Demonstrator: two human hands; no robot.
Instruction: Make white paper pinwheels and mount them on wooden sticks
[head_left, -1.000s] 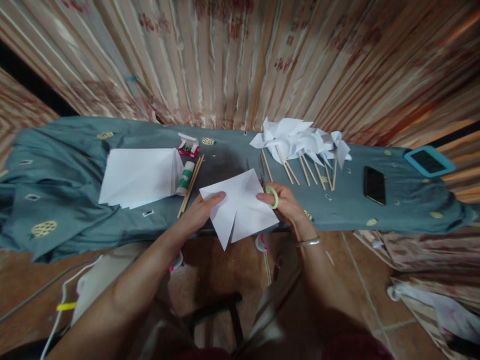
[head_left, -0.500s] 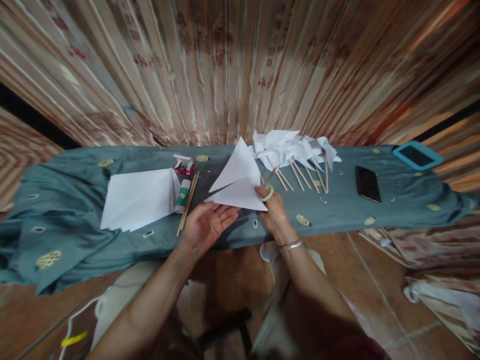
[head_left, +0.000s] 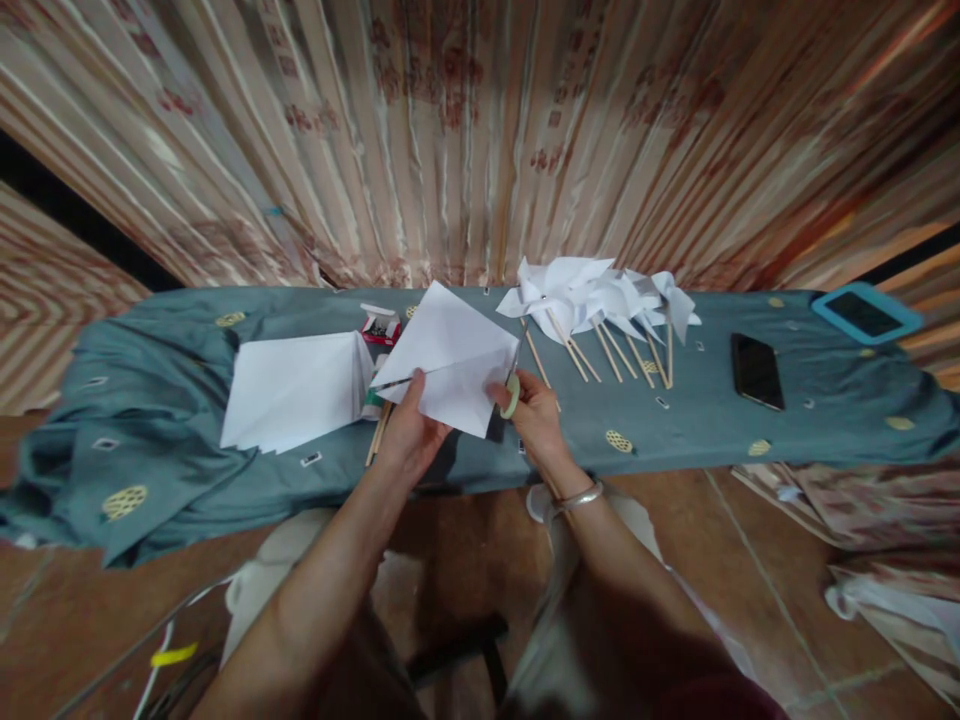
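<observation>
A white square paper sheet [head_left: 448, 345] with a slit at its left corner is raised above the table. My left hand [head_left: 411, 430] is closed on the sheet's lower left side, thumb on top beside the slit. My right hand [head_left: 534, 408] is closed around scissors [head_left: 511, 396] with pale green handles, at the sheet's right corner; the blades are mostly hidden. To the left lies a stack of white paper [head_left: 292, 392]. Partly behind the held sheet are a glue stick [head_left: 373, 402] and wooden sticks [head_left: 379, 435].
White paper pinwheels [head_left: 574, 292] on wooden sticks lie at the back right. A red and white box [head_left: 381, 325] of small dark pieces stands behind the glue. A phone [head_left: 757, 371] and a blue-framed tablet [head_left: 868, 312] lie farther right on the green cloth [head_left: 682, 425].
The sheet has been turned, so its slit now points left. My left hand has gone from open beneath the paper to gripping it. The scissors have come to the right corner.
</observation>
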